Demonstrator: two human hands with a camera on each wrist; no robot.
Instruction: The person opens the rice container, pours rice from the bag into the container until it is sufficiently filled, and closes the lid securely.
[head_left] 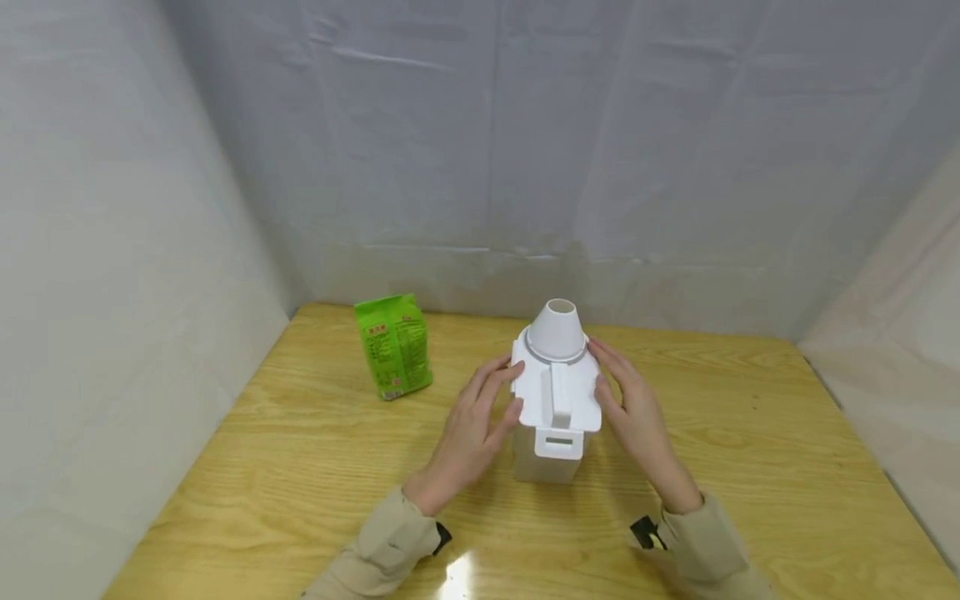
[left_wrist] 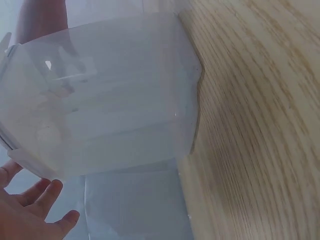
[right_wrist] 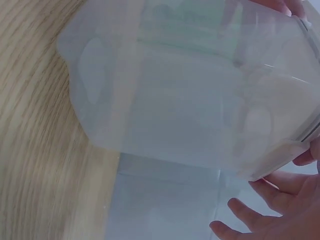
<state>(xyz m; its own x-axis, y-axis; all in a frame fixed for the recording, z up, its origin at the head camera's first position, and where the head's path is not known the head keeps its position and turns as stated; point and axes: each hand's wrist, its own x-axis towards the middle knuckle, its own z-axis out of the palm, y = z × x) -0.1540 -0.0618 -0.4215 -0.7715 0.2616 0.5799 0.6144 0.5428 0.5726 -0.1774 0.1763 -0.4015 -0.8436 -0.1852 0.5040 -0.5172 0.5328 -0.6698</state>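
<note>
A translucent plastic storage container (head_left: pixel 544 469) stands upright on the table, its white lid (head_left: pixel 534 404) on top. The lid carries a raised bar handle (head_left: pixel 561 398) and, at the far end, a white cone-shaped spout piece (head_left: pixel 558 335) with an open top. My left hand (head_left: pixel 467 429) touches the lid's left edge with fairly straight, spread fingers. On the opposite side, my right hand (head_left: pixel 637 417) rests its fingertips along the right edge. Both wrist views show the container's clear walls (left_wrist: pixel 120 100) from the side, with fingers (right_wrist: pixel 280 195) at the lid rim. Its interior looks blurred.
A bright green printed bag (head_left: pixel 395 346) stands at the back left of the wooden table (head_left: pixel 750 467). Pale sheeting (head_left: pixel 480 167) hangs behind the table and along both sides. Light glares off the table near its front.
</note>
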